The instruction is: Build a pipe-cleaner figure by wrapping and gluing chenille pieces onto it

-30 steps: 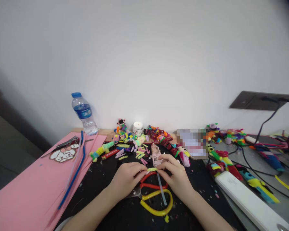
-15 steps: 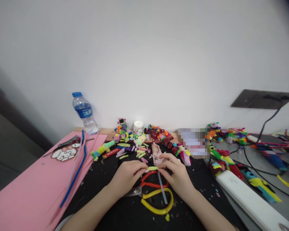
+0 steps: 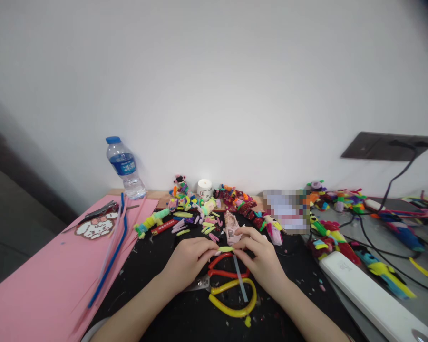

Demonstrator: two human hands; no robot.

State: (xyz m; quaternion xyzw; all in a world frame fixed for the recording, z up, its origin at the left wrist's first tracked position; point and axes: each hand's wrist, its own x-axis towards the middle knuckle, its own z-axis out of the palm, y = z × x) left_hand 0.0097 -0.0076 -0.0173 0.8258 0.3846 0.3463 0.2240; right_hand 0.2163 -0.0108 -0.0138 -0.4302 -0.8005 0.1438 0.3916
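My left hand (image 3: 188, 262) and my right hand (image 3: 263, 261) meet over a black mat (image 3: 153, 280), each pinching one end of a short yellow-green pipe cleaner piece (image 3: 226, 249). Directly under the hands lie scissors with red and yellow handles (image 3: 230, 289) and a thin grey stick (image 3: 240, 279). A small pink figure (image 3: 231, 228) stands just beyond my fingers.
Pink foam sheets (image 3: 46, 280) with a blue pipe cleaner (image 3: 109, 263) lie on the left. A water bottle (image 3: 125, 167) and a white jar (image 3: 204, 189) stand by the wall. Several colourful pipe cleaner pieces (image 3: 207, 213) crowd the back. On the right lie a white power strip (image 3: 371, 299) and cables (image 3: 388, 237).
Both hands stay pinched on the yellow-green piece; they sit very slightly farther from me than a second ago. Nothing else has moved.
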